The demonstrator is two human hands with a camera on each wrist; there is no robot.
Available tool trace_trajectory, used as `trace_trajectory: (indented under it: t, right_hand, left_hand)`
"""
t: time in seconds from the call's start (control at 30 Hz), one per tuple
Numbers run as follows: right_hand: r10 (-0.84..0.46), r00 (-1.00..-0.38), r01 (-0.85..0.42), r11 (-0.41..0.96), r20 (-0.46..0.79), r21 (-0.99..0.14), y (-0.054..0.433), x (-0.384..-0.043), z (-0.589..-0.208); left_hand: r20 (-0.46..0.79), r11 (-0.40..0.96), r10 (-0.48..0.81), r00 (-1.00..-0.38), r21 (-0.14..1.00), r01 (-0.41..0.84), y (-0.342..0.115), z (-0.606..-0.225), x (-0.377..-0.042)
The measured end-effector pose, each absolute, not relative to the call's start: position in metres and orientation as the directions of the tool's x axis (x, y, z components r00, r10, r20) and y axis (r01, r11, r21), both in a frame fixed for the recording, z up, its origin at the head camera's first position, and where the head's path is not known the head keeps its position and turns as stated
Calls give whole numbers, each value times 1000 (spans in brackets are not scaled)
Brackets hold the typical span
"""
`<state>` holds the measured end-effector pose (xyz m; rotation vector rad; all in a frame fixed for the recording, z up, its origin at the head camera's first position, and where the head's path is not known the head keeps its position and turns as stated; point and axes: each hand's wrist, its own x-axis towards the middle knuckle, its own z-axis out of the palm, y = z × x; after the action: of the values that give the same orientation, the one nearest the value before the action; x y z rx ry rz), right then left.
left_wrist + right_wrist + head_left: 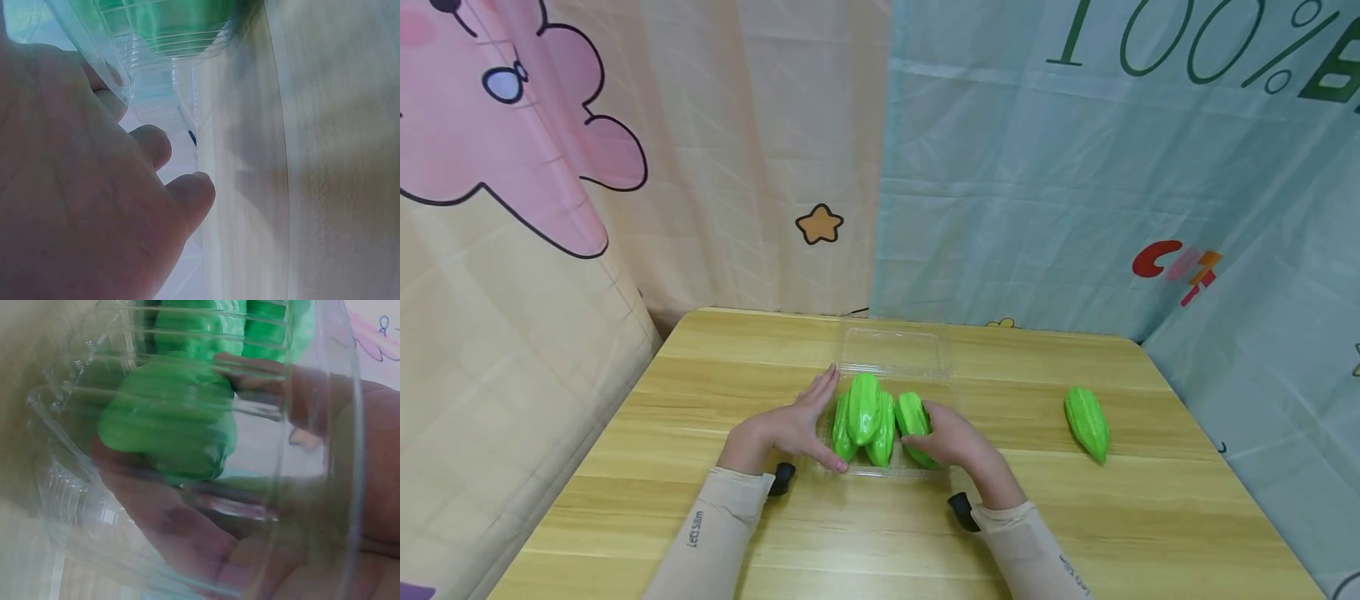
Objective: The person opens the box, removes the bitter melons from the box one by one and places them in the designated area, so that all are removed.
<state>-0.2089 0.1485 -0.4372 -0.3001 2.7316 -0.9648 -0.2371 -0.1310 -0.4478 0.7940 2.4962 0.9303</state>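
Note:
A clear plastic clamshell box point(868, 472) lies on the table with its lid point(895, 350) folded back. At its left are several bright green ridged fruits with pointed ends, one fruit point(864, 408) lying on top of the others. My left hand point(793, 427) rests along the box's left side, thumb by the front corner and fingers stretched out. In the box's right part, my right hand point(953, 435) grips a green ridged fruit point(912, 414) between thumb and fingers. The right wrist view shows this fruit point(169, 419) through the clear wall.
Another green ridged fruit point(1087, 424) lies on the wooden table point(1030, 517), well right of the box. Printed curtains point(760, 167) hang behind the table's far edge and along both sides.

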Motion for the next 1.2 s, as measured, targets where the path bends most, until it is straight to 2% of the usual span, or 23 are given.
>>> trace_trajectory:
  t: [0.5, 0.73, 1.2]
  right_hand:
    - [-258, -957, -103, 732, -134, -674, 161, -205, -421]
    - [-248, -961, -81, 672, -121, -737, 179, -205, -411]
    - [-227, -966, -41, 615, -126, -787, 217, -205, -392]
  left_hand:
    - [-128, 630, 609, -782, 677, 380, -131, -449, -236]
    - [-134, 628, 612, -779, 681, 376, -130, -447, -235]
    - [-120, 617, 615, -779, 689, 381, -131, -450, -237]
